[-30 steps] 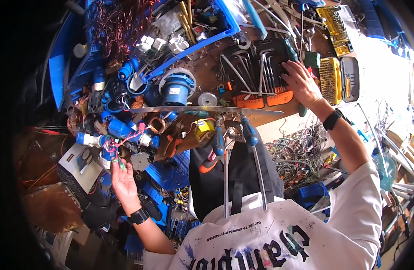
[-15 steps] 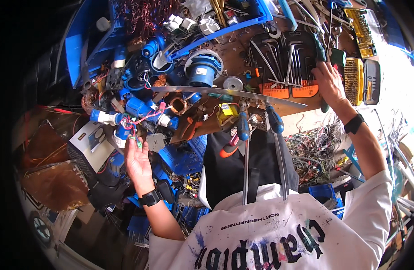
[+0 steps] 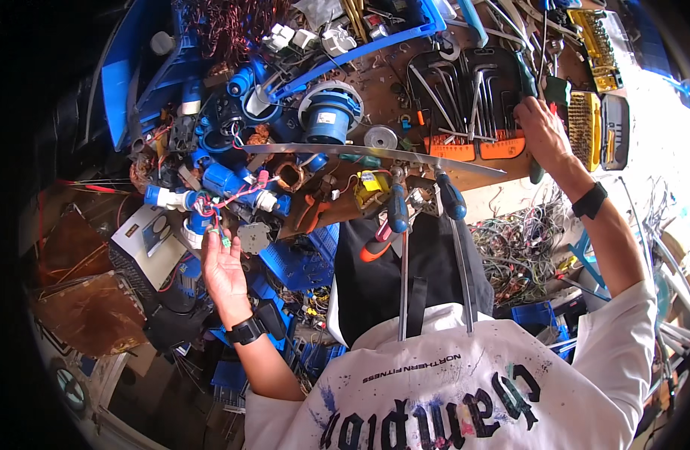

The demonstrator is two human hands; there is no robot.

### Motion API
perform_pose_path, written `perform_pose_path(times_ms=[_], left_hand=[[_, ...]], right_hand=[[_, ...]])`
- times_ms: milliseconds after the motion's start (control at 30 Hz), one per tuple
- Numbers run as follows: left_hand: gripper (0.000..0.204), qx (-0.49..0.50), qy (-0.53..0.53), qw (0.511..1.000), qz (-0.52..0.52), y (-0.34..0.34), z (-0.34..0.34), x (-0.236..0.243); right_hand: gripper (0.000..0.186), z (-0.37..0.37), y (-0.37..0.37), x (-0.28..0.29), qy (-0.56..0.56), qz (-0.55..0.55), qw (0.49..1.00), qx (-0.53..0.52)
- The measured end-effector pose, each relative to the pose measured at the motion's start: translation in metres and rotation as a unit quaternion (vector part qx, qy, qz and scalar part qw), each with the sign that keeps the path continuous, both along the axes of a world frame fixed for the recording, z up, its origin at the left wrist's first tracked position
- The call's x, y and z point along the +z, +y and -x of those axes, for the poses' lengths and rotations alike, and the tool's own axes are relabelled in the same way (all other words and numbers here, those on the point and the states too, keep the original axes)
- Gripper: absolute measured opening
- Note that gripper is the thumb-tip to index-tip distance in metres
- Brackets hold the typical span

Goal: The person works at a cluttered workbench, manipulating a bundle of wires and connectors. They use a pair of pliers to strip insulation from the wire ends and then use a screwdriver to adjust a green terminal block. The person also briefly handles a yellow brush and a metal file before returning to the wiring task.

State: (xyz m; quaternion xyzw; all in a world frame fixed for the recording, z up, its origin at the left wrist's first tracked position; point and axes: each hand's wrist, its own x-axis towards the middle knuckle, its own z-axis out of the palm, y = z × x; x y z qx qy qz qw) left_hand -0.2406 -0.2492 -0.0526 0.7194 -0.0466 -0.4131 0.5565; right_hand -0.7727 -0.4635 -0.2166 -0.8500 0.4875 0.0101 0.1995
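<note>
My left hand (image 3: pixel 225 274) is palm up at the left, fingers curled against a small green wire connector (image 3: pixel 225 242). Pink wires (image 3: pixel 236 196) run from around it to a blue and white motor-like part (image 3: pixel 198 226) just beyond the fingertips. More blue cylindrical parts (image 3: pixel 226 180) lie around it. At the right, my right hand (image 3: pixel 544 133) is closed low among the hand tools, beside the black and orange hex key holder (image 3: pixel 502 148). A dark green handle end (image 3: pixel 536 172) shows below that hand. The hand hides whatever its fingers grip.
A thin metal strip (image 3: pixel 375 154) crosses the bench's near edge. Two blue-handled screwdrivers (image 3: pixel 398 208) and orange-handled pliers (image 3: pixel 312 214) are close by. Yellow bit cases (image 3: pixel 585 124) stand at the right. A blue bin (image 3: pixel 360 51) is at the back; loose wires (image 3: pixel 521 240) heap at right.
The whole view has shifted slightly. My left hand stays at the green connector, its fingers turned a little. My right hand remains by the hex key holder.
</note>
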Motion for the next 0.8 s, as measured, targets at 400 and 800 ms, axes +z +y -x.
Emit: perform_pose_path(times_ms=[400,800], left_hand=[[0.021,0.01,0.004,1.0,0.003,-0.002,0.004,0.003],[0.024,-0.008,0.023,1.0,0.016,0.008,-0.008,-0.006]], right_hand=[[0.023,-0.002,0.008,-0.009,-0.107,-0.047,0.985,-0.129],[0.022,0.016,0.048,-0.033,-0.25,-0.046,0.925,-0.283]])
